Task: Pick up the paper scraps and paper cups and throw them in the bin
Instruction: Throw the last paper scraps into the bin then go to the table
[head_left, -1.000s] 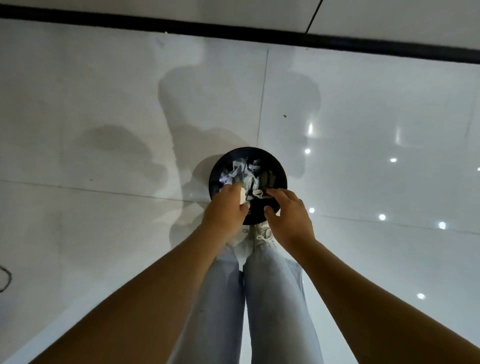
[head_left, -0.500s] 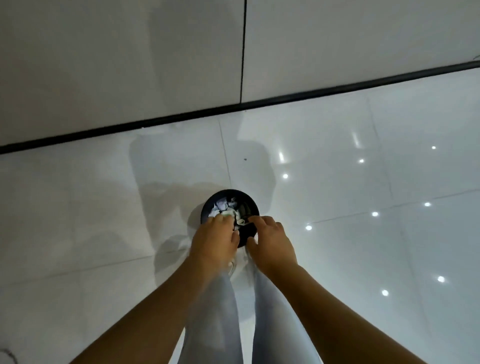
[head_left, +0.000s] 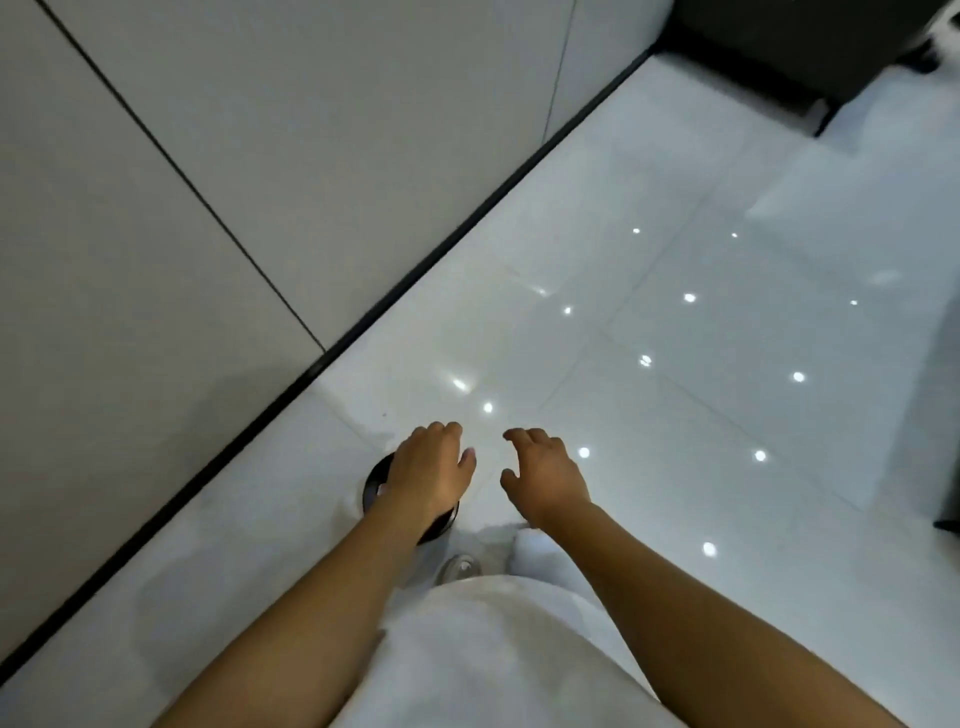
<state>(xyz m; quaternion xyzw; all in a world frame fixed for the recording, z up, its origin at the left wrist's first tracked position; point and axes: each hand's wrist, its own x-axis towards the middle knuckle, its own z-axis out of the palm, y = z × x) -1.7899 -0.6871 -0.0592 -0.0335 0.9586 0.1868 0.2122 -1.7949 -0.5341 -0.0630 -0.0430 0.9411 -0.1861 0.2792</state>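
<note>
The round black bin (head_left: 375, 480) stands on the glossy white floor, mostly hidden under my left hand (head_left: 431, 475). A sliver of white paper shows inside its left rim. My left hand hovers above the bin with loosely curled fingers and holds nothing. My right hand (head_left: 543, 475) hangs to the right of the bin, over bare floor, fingers relaxed and empty. No loose paper scraps or cups show on the floor in this view.
A grey panelled wall (head_left: 208, 182) with a black skirting strip (head_left: 415, 260) runs diagonally on the left. Dark furniture (head_left: 810, 47) stands at the top right. My shoe (head_left: 460, 567) is just below the bin. White floor tiles (head_left: 727, 364) stretch to the right.
Both hands have lifted off the paper in the bin and spread apart, empty. The view has swung to the right and risen, so the bin now sits lower left under my left hand.
</note>
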